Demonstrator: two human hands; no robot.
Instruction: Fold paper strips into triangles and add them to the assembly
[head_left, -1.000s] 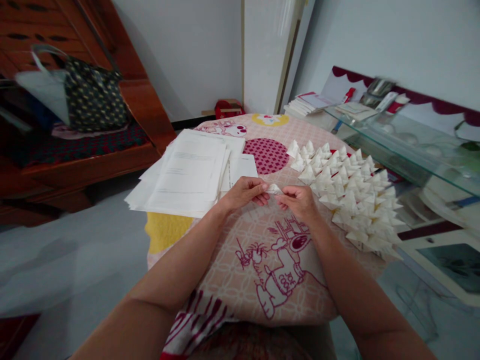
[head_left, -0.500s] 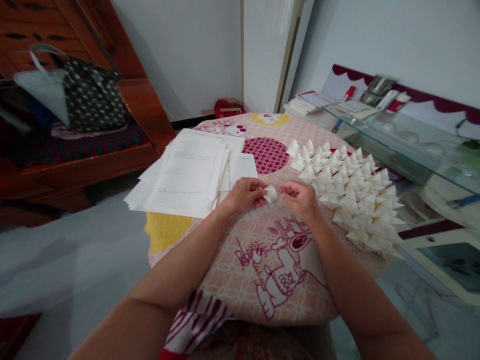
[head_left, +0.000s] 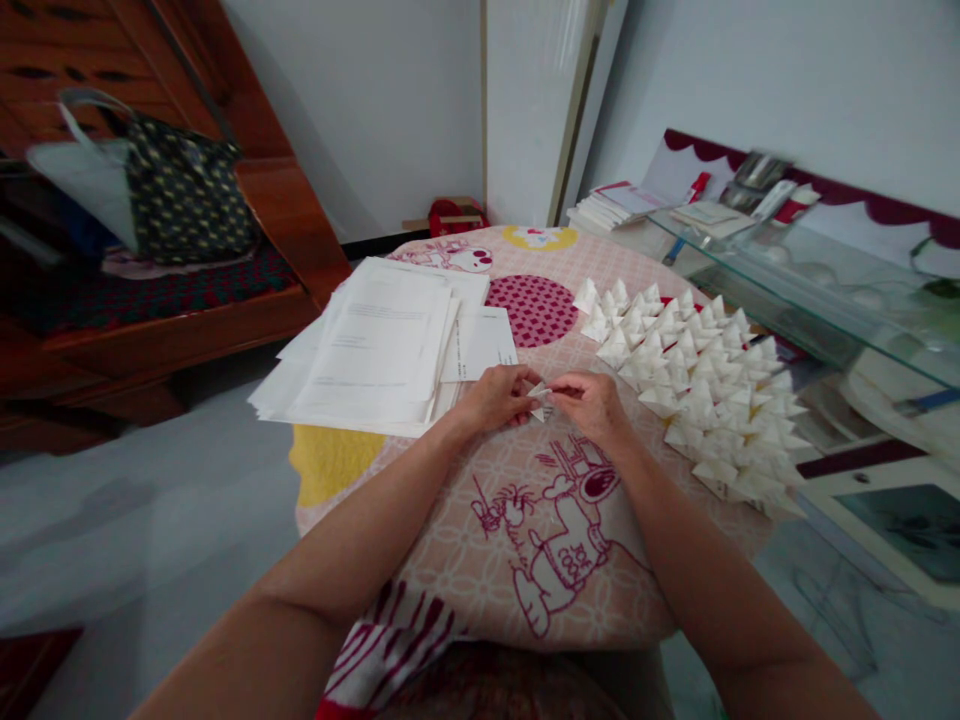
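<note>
Between my hands, above the cloth-covered table (head_left: 480, 560), is a small piece of folded white paper (head_left: 538, 402) with pointed corners and some print on it. My left hand (head_left: 499, 395) pinches its left side. The fingertips of my right hand (head_left: 592, 402) are closed on its upper right edge. To the right of my hands stand many pointed folded paper pieces (head_left: 690, 370), packed close together in rows. On the left lies a stack of printed white sheets (head_left: 367, 345), with smaller cut paper (head_left: 487, 345) beside it.
A glass shelf (head_left: 825, 290) with books and small items runs along the right wall. A framed picture (head_left: 900, 520) lies at the lower right. On the left, a wooden bench (head_left: 285, 230) holds a patterned bag (head_left: 187, 190).
My right hand has moved left and now grips the folded paper, where before its fingertips were apart from it. The paper looks turned and more opened out. My left hand dipped slightly.
</note>
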